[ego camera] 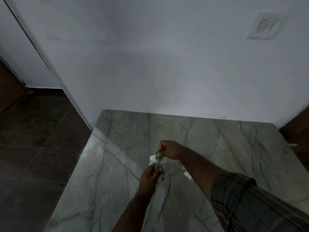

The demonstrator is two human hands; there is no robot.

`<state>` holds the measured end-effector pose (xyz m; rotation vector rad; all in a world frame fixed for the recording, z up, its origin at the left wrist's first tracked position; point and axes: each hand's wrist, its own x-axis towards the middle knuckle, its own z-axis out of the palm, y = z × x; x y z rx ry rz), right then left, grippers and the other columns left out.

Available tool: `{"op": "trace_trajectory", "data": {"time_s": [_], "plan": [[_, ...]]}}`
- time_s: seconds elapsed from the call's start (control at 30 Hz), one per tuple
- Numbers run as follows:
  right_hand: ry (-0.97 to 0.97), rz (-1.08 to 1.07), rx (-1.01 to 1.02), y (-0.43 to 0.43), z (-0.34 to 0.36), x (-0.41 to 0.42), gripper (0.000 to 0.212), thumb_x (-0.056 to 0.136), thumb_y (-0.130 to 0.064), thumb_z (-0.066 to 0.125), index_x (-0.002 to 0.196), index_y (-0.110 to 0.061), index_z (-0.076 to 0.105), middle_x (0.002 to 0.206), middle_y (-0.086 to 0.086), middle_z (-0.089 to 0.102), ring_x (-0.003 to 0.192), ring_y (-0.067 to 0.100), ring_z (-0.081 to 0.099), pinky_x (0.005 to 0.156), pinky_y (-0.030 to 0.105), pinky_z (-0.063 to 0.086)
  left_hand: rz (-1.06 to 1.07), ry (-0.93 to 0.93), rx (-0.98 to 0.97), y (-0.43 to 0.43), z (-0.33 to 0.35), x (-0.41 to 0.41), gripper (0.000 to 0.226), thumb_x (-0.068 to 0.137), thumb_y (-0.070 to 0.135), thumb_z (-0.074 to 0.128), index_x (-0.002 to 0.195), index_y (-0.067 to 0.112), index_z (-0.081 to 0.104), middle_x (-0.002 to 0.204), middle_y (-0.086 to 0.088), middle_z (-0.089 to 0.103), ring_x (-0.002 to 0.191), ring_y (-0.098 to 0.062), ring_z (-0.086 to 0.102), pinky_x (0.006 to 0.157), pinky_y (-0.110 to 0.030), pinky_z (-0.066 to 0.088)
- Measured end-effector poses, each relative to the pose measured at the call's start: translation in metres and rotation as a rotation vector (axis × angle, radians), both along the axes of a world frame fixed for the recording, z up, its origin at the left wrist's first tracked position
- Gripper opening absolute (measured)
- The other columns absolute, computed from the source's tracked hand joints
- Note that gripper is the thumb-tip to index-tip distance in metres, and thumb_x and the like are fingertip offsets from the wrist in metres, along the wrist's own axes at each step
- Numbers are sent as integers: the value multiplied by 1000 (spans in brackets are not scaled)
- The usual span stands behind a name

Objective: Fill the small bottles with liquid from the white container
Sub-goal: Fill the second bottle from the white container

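The desk (217, 148) is polished, veined grey marble with a soft sheen; the small bottle (158, 165) looks like clear plastic under a glossy green cap (158, 154).

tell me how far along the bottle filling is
Done: nothing is clearly finished, and a mostly hidden pale item cannot be judged. In hand: the left hand grips a small clear bottle while the right hand pinches its green cap; whether the cap is going on or coming off is unclear. Left: probably pouring from the white container behind it.
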<state>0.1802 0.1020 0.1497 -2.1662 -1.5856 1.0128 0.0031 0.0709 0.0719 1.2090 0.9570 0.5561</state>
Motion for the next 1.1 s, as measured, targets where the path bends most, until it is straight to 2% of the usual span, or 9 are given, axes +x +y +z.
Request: {"op": "trace_trajectory", "data": {"time_s": [0.17,0.27,0.53,0.8,0.9,0.97,1.1], "plan": [[7,-24,-8,-2,-11,-2,27,83,-26,74,100,-8,63,101,8,67,86,14,54,72,28,40,-8,15,-13,0,-7,-1,18,94,37,66,105,25,74,100,-7,77,97,-30,73,88,-46,60],[-1,-30,-4,0,-11,-2,28,82,-26,75,100,-8,64,105,10,68,86,14,53,72,28,40,-8,7,-23,0,-6,-1,17,95,35,65,104,24,74,100,-7,77,98,-31,72,88,-47,60],[-10,-23,9,2,-10,1,27,81,-25,76,98,-9,65,105,8,68,84,13,54,71,28,41,-10,-24,-25,0,-2,2,14,94,38,66,104,33,75,103,-5,77,98,-25,73,87,-39,61],[-33,22,18,5,-7,3,30,81,-24,77,101,-6,66,107,11,69,86,14,54,72,27,40,3,-23,-20,0,-6,2,14,94,38,67,103,32,75,102,-6,77,98,-27,73,90,-45,60],[-43,44,22,6,-5,5,31,81,-25,76,102,-5,66,107,10,68,85,12,52,65,24,37,6,-24,-15,0,-5,3,14,93,37,68,104,30,75,103,-7,77,98,-28,73,89,-46,60],[-39,35,21,5,-9,4,30,81,-25,76,101,-6,65,107,11,68,85,12,52,62,22,37,4,-19,-13,0,-6,3,14,93,38,67,102,31,75,102,-6,77,97,-26,74,87,-43,61],[-19,6,24,2,-16,2,28,81,-24,76,99,-6,64,103,11,67,85,14,53,72,28,39,21,-17,-27,-2,-10,3,13,93,37,67,101,30,76,99,-6,77,94,-26,74,78,-29,62]]}}
